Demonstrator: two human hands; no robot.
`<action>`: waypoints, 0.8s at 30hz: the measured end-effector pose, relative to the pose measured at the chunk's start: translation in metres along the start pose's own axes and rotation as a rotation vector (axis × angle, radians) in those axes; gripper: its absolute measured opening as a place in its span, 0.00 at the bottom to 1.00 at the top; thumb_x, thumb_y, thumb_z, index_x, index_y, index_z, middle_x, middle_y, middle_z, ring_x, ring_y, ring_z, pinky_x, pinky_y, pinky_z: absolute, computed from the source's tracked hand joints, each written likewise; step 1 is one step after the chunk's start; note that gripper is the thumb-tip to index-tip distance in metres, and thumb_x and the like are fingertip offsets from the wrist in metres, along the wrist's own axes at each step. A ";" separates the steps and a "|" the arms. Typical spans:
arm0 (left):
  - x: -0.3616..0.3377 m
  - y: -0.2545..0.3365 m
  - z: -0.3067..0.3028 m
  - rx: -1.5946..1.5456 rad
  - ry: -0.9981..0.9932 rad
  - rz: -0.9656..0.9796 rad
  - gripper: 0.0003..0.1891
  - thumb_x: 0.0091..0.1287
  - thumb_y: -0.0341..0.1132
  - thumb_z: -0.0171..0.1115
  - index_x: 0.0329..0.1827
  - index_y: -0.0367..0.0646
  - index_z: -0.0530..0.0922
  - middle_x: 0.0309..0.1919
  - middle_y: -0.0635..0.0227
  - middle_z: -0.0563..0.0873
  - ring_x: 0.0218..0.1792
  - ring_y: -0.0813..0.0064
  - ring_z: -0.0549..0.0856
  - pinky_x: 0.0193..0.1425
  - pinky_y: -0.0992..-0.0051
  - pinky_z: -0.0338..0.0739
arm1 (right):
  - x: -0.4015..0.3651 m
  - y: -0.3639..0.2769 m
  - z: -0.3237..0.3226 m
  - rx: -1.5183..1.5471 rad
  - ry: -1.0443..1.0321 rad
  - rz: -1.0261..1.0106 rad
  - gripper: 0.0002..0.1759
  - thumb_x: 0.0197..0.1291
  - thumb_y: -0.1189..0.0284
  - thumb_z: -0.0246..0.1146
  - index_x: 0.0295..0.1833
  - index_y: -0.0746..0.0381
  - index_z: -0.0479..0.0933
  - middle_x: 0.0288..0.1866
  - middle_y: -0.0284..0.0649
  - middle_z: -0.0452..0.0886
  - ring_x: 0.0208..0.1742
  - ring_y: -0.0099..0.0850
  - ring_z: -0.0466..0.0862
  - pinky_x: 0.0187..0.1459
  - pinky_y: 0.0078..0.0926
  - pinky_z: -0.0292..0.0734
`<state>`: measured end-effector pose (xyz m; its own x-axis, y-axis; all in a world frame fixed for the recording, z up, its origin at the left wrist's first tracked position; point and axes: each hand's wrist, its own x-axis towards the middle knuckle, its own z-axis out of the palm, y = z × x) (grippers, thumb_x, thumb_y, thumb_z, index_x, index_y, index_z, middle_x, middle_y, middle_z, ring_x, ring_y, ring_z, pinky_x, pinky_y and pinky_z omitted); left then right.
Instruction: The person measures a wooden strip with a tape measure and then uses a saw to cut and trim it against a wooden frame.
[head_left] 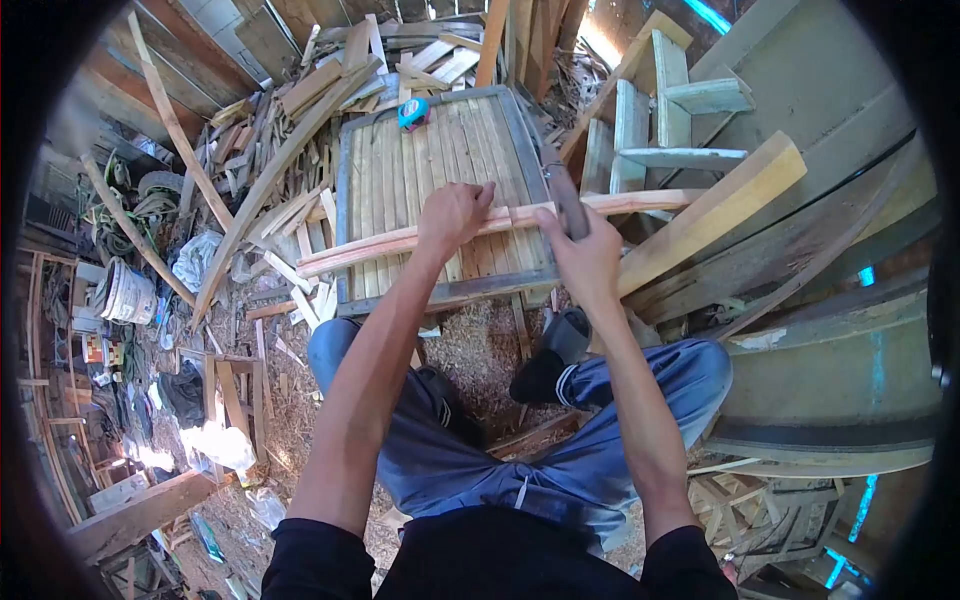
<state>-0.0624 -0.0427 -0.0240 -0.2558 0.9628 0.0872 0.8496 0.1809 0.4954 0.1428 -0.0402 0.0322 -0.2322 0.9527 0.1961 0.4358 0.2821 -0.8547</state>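
Note:
A long, narrow wooden strip (370,247) lies crosswise over a slatted wooden panel (395,170) with a dark frame. My left hand (452,218) is closed around the strip near its middle. In my right hand (588,258) is a bladed tool with a brown handle (566,198); its dark blade points away from me along the panel's right edge, and I cannot make out its exact kind. The tool crosses the strip, and my right fingers are close to or touching the wood. A turquoise tape measure (413,113) rests at the panel's far edge.
A thick timber (715,215) slants up at the right, beside a pale wooden step frame (655,110). Scrap wood (330,90) is heaped behind the panel. A white bucket (130,292) stands at the left. Shavings (475,340) cover the ground between my feet.

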 end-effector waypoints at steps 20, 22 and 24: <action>0.007 -0.003 0.003 0.040 -0.026 -0.118 0.29 0.73 0.53 0.47 0.30 0.35 0.85 0.29 0.42 0.85 0.36 0.43 0.85 0.47 0.52 0.79 | -0.123 0.015 0.028 0.674 0.010 0.437 0.25 0.69 0.58 0.62 0.23 0.64 0.74 0.15 0.28 0.68 0.18 0.16 0.66 0.20 0.23 0.58; 0.007 0.001 0.001 0.019 -0.031 -0.139 0.29 0.72 0.52 0.47 0.30 0.34 0.85 0.29 0.42 0.85 0.36 0.43 0.85 0.47 0.52 0.79 | -0.134 0.014 0.024 0.473 -0.014 0.336 0.25 0.71 0.58 0.59 0.22 0.60 0.68 0.16 0.27 0.66 0.16 0.16 0.65 0.19 0.19 0.58; 0.006 0.001 0.001 0.005 -0.046 -0.137 0.29 0.72 0.52 0.47 0.30 0.32 0.85 0.29 0.41 0.85 0.36 0.43 0.85 0.47 0.52 0.80 | -0.144 0.011 0.020 0.426 -0.029 0.334 0.25 0.71 0.58 0.59 0.22 0.61 0.68 0.16 0.27 0.67 0.17 0.16 0.65 0.19 0.18 0.58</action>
<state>-0.0623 -0.0367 -0.0235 -0.3485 0.9371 -0.0210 0.8105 0.3125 0.4954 0.1639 -0.1764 -0.0146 -0.1676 0.9775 -0.1280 0.0997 -0.1124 -0.9886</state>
